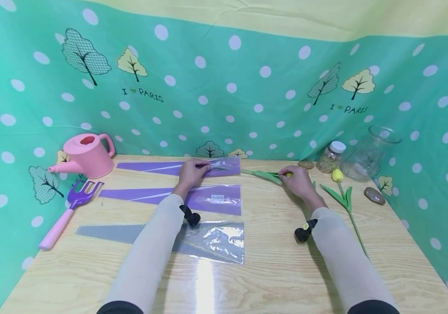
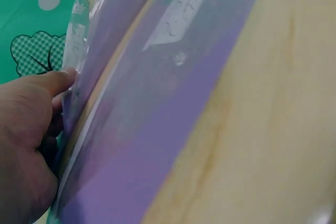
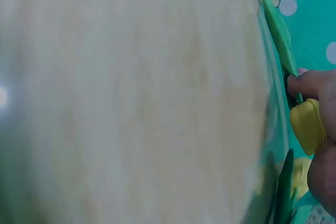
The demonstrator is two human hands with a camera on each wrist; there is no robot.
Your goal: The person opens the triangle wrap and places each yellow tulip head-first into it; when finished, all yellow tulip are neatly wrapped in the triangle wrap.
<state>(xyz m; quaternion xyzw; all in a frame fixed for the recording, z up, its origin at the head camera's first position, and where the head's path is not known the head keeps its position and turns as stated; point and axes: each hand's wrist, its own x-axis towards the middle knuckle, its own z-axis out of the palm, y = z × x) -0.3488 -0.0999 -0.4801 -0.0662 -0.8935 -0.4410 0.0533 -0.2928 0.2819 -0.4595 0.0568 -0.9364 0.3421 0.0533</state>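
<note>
watering can (image 1: 88,155) far left, jar (image 1: 330,157) – vase (image 1: 367,153) far right

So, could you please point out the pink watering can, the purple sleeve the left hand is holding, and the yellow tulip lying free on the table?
pink watering can (image 1: 90,158), head view, on its body.
purple sleeve (image 1: 224,167), head view, on its wide end.
yellow tulip (image 1: 337,175), head view, on its bloom.
</note>
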